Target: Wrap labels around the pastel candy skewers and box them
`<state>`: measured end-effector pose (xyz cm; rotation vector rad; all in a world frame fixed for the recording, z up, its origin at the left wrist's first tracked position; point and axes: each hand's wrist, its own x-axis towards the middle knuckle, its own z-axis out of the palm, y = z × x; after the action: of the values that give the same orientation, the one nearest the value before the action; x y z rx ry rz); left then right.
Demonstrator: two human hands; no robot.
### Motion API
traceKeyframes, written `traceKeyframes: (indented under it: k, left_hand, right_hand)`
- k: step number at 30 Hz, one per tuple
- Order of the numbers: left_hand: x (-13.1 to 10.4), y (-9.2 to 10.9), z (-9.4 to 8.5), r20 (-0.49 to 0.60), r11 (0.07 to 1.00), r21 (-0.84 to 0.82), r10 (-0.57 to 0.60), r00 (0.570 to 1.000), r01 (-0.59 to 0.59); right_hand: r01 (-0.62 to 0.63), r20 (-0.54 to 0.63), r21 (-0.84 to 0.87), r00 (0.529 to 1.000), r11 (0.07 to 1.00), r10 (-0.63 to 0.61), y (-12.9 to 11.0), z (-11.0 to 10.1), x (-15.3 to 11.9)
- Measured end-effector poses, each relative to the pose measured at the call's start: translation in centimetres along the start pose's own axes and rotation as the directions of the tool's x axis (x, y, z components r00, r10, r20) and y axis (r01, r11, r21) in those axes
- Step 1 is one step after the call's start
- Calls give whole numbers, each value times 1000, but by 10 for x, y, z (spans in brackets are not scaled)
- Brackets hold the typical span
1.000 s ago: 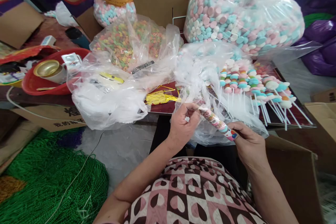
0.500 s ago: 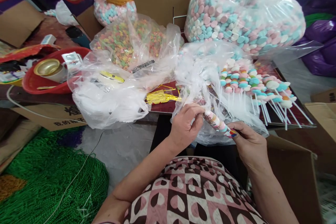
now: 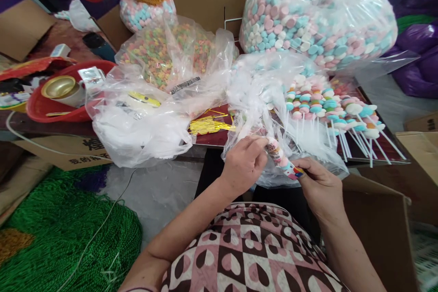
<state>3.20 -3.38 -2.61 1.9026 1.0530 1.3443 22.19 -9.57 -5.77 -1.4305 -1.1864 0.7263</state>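
Both hands hold one wrapped candy stick (image 3: 282, 159) in a printed clear sleeve, just in front of the table edge. My left hand (image 3: 243, 164) grips its upper end, fingers closed over it. My right hand (image 3: 317, 187) pinches the lower end by the coloured tip. Right behind them lies a row of pastel candy skewers (image 3: 328, 107) on white sticks, partly under crumpled clear plastic (image 3: 260, 100).
Big clear bags of pastel candies (image 3: 318, 18) and of small multicoloured candies (image 3: 164, 52) fill the table. Gold twist ties (image 3: 208, 124) lie mid-table. A red basin (image 3: 61, 100) with a gold roll stands left. Green netting (image 3: 61, 232) lies on the floor left, an open cardboard box (image 3: 379, 228) right.
My left hand has slid down over the top of the candy stick, covering more of it. The two hands have come closer together.
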Motion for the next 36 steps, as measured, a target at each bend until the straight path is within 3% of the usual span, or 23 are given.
traceKeyframes:
  k: [2,5,7,10,15,18,25,30,36]
  left_hand:
    - [3,1,2,-4,948,-256,-196,981,188]
    - [7,6,6,83,633,-660,-475,876,405]
    - [9,10,10,175,434,-779,-543,821,453]
    - [11,16,16,299,298,-813,-526,797,501]
    - [21,17,14,242,280,-854,-533,811,439]
    - [26,18,12,265,249,-858,-536,802,449]
    - [11,25,23,344,230,-805,-570,747,546]
    - [5,21,24,354,261,-784,-558,751,564]
    - [-9,15,30,465,346,-672,-491,737,655]
  right_hand:
    - [-82,-46,103,995,991,87,4,6,-1]
    - [-159,-38,218,985,963,171,8,15,-2]
    - [-165,16,232,986,959,166,7,20,-4]
    - [-152,97,220,986,963,134,4,22,-6]
    - [-260,207,131,951,957,230,-2,16,-9]
    - [-286,266,88,930,954,254,-9,17,-11]
    - [-292,247,187,938,938,243,-17,34,-16]
    - [-326,259,211,928,921,269,-20,39,-15]
    - [-281,234,287,948,916,218,-15,47,-16]
